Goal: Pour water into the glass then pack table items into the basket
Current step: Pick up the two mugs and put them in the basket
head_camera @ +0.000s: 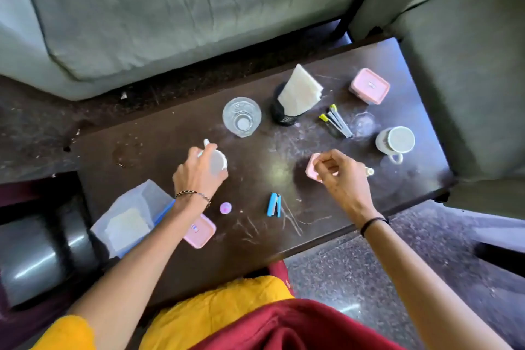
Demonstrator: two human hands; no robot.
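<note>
A clear empty glass (241, 117) stands upright at the middle back of the dark table (159, 139). Just in front and left of it, my left hand (199, 176) grips a small white jug (218, 160), held upright close to the tabletop. My right hand (341, 176) is curled over a small pink box (312, 167) at the middle right, fingertips on its top. A translucent blue basket (127, 207) sits on the table's near left corner, with something pale lying flat inside. Whether the jug holds water is hidden.
On the table: a pink lidded box (200, 231) by the basket, a purple ball (225, 208), a blue stapler (274, 204), a black mesh holder with napkins (295, 94), markers (335, 121), another pink box (369, 89), a white mug (395, 140). Grey sofas surround it.
</note>
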